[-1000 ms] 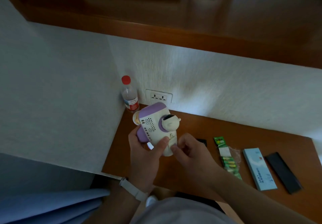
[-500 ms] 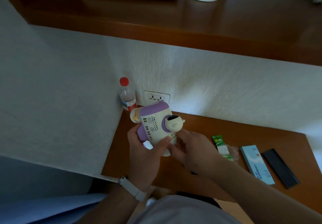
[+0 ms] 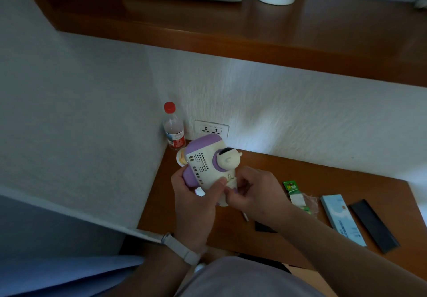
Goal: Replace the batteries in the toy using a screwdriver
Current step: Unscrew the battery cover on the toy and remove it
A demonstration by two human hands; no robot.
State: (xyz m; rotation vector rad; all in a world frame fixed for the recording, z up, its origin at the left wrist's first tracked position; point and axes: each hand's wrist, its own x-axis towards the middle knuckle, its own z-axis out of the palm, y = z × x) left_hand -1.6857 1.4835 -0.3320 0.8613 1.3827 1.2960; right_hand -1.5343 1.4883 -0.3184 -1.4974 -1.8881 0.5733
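So the toy [image 3: 205,162], white w/ purple trim, is held up over the desk [image 3: 323,176] near the corner. Left hand [image 3: 196,202] is wrapped round its lower body, thumb on the front. Right hand [image 3: 251,192] pinches at its base w/ fingertips. Battery pack [image 3: 294,194], pale blue box [image 3: 342,218] and black strip [image 3: 374,225] lie to the right; water bottle [image 3: 173,128] stands in the corner.

Cream and lilac toy [image 3: 204,164] with dotted speaker grille, red-capped clear bottle [image 3: 173,128] with red label, green battery pack [image 3: 294,191], pale blue box [image 3: 342,219], black strip [image 3: 374,225], reddish-brown wooden desk [image 3: 300,172], white textured wall [image 3: 300,112]
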